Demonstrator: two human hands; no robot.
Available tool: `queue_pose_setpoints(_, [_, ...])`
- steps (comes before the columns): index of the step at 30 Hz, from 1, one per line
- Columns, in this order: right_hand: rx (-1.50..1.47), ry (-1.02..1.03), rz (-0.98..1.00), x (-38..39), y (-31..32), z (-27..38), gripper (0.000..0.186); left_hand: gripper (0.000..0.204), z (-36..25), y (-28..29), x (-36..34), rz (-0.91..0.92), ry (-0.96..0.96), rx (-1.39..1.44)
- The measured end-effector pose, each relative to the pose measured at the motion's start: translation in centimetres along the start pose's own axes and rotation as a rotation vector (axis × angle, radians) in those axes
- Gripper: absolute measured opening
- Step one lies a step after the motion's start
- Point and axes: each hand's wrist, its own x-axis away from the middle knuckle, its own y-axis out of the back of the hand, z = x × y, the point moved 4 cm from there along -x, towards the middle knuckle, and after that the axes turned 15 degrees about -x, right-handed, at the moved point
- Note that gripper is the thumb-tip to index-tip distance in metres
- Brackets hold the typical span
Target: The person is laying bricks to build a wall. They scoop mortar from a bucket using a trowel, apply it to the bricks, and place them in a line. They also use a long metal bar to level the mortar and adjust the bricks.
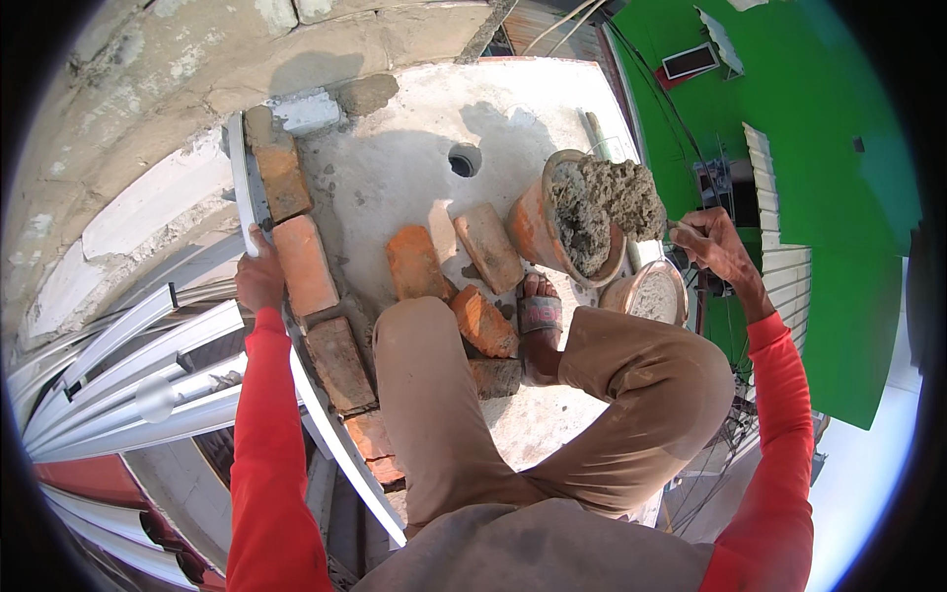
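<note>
My left hand [259, 276] is closed around a long pale metal straightedge [240, 173] that runs along the outer side of a row of bricks. Beside its fingers lies an orange brick [304, 264], one of several set end to end. On the right, my right hand [718, 249] grips the handle of a trowel [679, 229]. Its blade is hidden under a heap of wet grey mortar [631, 197], held over the rim of a tilted bucket [533, 219]. More mortar fills that bucket.
Loose bricks [414, 261] lie between the row and my sandalled foot [540, 316]. A second bucket [659, 294] stands near my knee. The pale slab has a round hole [464, 160]. White metal profiles [148, 395] stack at left; a rough wall [178, 69] rises beyond.
</note>
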Motion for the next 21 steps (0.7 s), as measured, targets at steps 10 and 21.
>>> queue_pose_setpoints(10, [0.556, 0.645, -0.073, -30.3, -8.4, 6.8, 0.030, 0.100, -1.8, 2.9, 1.0, 0.082, 0.195, 0.000])
queue_pose_setpoints(21, [0.580, 0.588, -0.153, -22.1, -1.2, 4.4, 0.028, 0.095, -0.1, 0.1, -0.2, -0.032, 0.010, -0.135])
